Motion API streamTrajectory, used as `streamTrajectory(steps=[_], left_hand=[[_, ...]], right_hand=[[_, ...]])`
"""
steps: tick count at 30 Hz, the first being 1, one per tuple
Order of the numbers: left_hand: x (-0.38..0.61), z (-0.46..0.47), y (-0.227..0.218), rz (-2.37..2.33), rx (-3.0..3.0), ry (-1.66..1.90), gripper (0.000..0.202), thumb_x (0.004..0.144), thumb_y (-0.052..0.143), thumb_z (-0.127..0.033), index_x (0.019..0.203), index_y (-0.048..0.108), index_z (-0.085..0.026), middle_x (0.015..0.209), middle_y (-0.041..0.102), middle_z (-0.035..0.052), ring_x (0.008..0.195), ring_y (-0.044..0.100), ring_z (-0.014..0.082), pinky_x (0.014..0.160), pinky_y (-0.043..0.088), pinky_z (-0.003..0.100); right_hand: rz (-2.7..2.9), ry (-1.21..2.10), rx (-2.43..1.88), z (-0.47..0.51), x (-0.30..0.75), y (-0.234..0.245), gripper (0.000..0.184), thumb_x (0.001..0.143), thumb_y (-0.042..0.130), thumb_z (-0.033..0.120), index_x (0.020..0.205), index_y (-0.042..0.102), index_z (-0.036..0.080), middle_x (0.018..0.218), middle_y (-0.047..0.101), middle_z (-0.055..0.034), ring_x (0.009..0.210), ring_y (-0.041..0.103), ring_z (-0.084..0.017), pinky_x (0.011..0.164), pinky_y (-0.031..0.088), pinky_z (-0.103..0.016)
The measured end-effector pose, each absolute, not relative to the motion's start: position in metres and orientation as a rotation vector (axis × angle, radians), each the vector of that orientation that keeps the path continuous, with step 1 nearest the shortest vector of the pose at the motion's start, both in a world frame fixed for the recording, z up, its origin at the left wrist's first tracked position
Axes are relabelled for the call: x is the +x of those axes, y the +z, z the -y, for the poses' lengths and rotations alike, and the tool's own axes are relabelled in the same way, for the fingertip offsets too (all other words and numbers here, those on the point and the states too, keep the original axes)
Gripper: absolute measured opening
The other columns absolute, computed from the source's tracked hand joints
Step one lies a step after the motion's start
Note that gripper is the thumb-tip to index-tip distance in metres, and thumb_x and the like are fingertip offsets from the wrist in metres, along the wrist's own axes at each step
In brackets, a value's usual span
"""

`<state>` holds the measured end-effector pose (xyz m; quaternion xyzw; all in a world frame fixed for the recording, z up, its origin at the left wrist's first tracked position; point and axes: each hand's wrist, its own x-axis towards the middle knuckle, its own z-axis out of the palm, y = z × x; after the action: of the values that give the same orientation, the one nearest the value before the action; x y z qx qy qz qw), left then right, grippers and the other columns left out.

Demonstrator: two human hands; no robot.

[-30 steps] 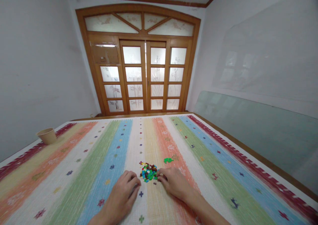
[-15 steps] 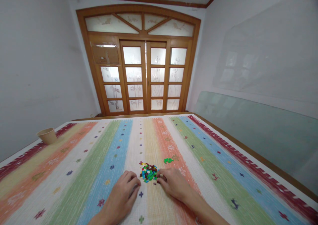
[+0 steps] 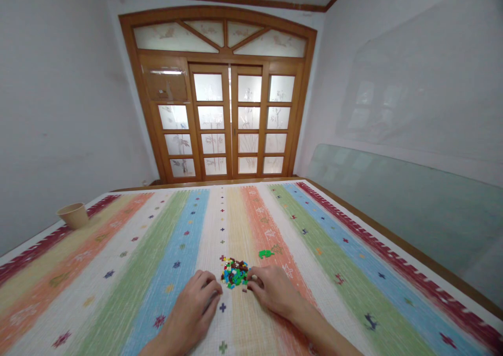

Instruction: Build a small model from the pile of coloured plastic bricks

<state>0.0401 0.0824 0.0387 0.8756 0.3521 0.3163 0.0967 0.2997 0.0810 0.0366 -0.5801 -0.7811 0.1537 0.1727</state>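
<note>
Striped woven cloth (image 3: 118, 272) bearing a heap of small plastic bricks (image 3: 234, 273).
The left hand (image 3: 192, 306) and the right hand (image 3: 275, 293) curl at the heap's near edge; any grasp cannot be told.

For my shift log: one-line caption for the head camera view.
Left hand and right hand flank a heap of small multicoloured plastic bricks on a striped cloth, one green piece lying apart.

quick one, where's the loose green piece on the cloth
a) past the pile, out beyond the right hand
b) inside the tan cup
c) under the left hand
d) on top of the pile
a, the green piece lies on the orange stripe, apart from the pile and beyond the right hand.
</note>
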Motion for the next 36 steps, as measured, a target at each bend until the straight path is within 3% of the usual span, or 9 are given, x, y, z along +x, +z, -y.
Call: streamTrajectory(steps=[36], left_hand=[[0.039,-0.084,0.034,-1.051,2.628,0.889,0.015,0.099,0.053,-0.015,0.095,0.064,-0.024,0.100,0.068,0.0061,0.092,0.066,0.0237,0.082,0.056,0.035]], right_hand=[[2.121,0.406,-1.658,-0.085,0.310,0.048,0.025,0.092,0.058,0.016,0.106,0.079,0.022,0.085,0.079,-0.0033,0.085,0.072,-0.020,0.076,0.043,-0.027]])
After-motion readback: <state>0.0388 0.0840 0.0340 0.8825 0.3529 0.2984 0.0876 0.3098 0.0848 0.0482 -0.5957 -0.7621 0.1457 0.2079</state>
